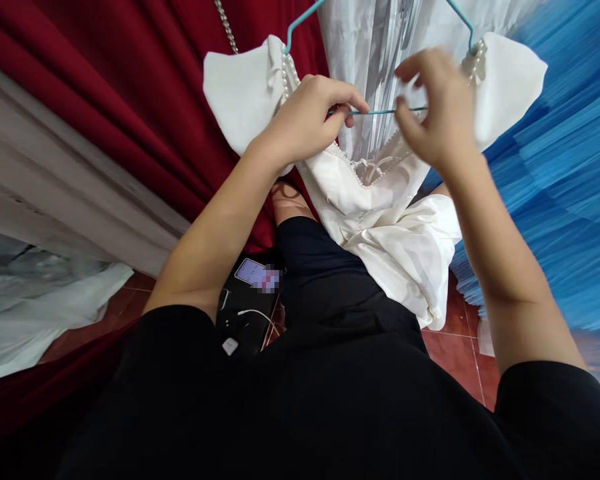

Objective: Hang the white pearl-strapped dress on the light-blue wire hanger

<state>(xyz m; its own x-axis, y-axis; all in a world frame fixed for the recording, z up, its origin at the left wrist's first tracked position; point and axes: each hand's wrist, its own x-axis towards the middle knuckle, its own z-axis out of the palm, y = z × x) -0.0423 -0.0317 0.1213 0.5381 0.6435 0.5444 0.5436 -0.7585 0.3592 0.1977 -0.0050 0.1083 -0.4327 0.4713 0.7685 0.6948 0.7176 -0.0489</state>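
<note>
White dress in front of me, its bodice below the blue-green hanger and its gathered cloth by my right thigh. My left hand pinches the hanger's lower bar; my right hand, blurred, is spread beside it, thumb and fingers apart. I'd judge a light pinch best here: steady the thin bar, work with fingertips, and spare the pearly beads any snagging. Smooth, stiff-looking sleeves flare wide at both sides, while softer folds bunch lower down. Red fabric drapes heavily leftward; blue, gauzy layers fan out rightward.
</note>
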